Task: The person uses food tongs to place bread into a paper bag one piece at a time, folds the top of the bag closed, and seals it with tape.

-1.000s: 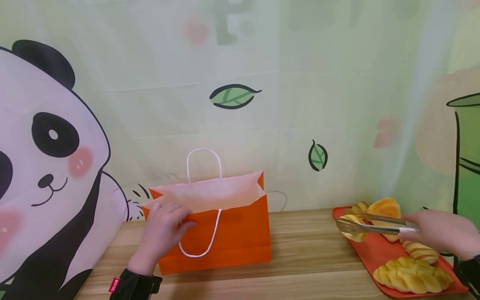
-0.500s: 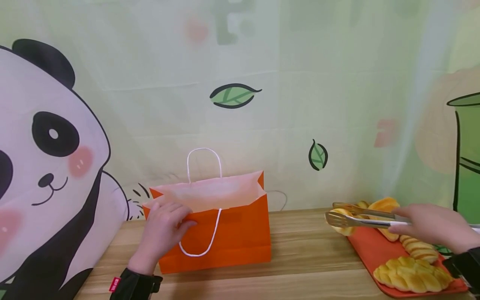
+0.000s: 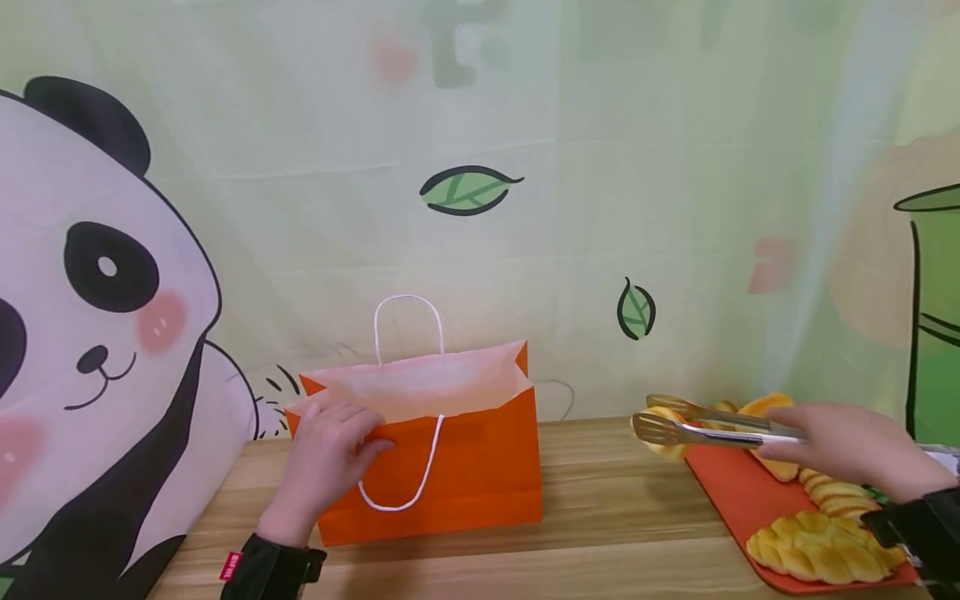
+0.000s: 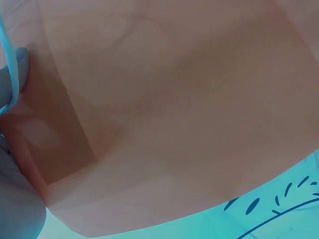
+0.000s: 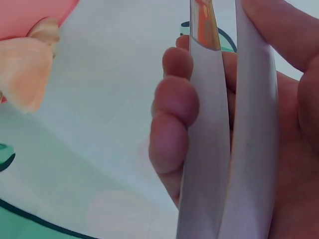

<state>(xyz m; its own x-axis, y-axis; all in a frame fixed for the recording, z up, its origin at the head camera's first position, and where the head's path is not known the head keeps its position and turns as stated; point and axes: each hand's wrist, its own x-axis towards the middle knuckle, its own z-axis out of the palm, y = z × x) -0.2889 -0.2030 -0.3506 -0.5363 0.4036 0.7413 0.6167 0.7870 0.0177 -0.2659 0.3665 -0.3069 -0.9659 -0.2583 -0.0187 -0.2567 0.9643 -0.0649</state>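
Observation:
An orange paper bag [image 3: 465,467] with white cord handles stands with its mouth spread on the wooden table. My left hand [image 3: 330,458] pinches the front rim near its left corner; in the left wrist view the pale inside of the bag [image 4: 189,99] fills most of the picture. My right hand [image 3: 847,446] grips a pair of metal tongs [image 3: 720,425], whose white handles [image 5: 207,134] lie between fingers and thumb in the right wrist view. A round bread roll [image 3: 663,450] is caught between the tong tips, held in the air beyond the tray's left edge.
A red tray [image 3: 738,500] at the right bears a braided loaf [image 3: 825,550], a striped roll [image 3: 836,493] and other bread partly hidden behind the right hand. Behind the wooden table [image 3: 615,500] hangs a printed cloth [image 3: 555,208] with a panda.
The right hand has lifted the roll with the tongs from the tray's far left corner and moved it left. The left hand and the bag have stayed in place.

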